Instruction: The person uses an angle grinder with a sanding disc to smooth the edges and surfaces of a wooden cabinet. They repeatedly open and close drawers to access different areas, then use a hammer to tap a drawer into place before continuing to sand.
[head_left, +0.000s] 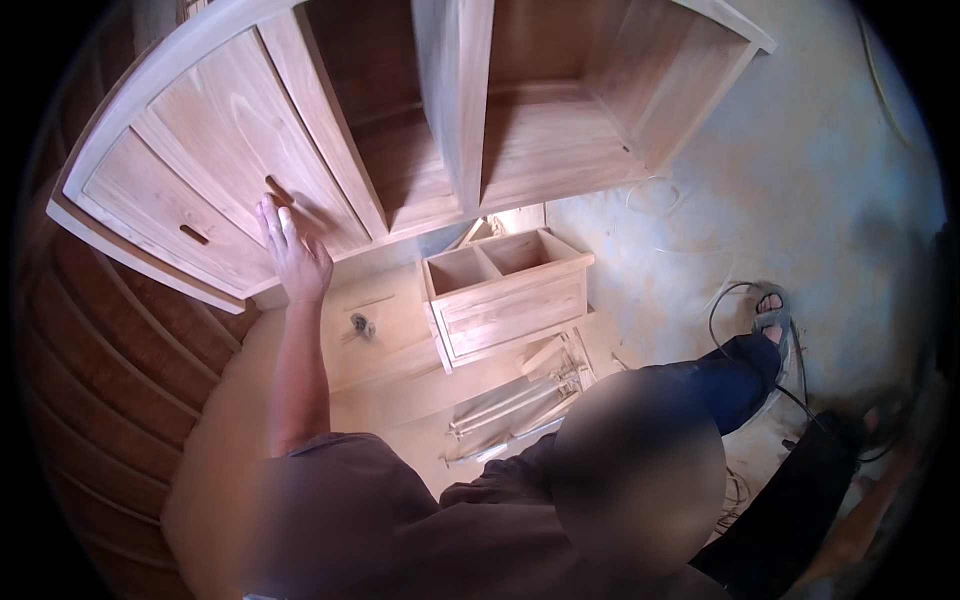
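Observation:
My left hand (296,255) reaches up to the pale wooden cabinet (462,120). Its fingers are stretched out against the door panel (230,130), with the fingertips just below a dark oblong slot (275,186). A second oblong slot (194,234) shows in the neighbouring panel to the left. Nothing is held in this hand. I cannot see my right hand; a large blurred patch covers part of the lower middle.
Below the cabinet stands a two-compartment wooden drawer box (515,310). Thin wood strips (515,405) lie near it. A sandalled foot (770,312), trousered legs and a dark cable (712,320) are at right. Ribbed brown panelling (110,400) runs along the left.

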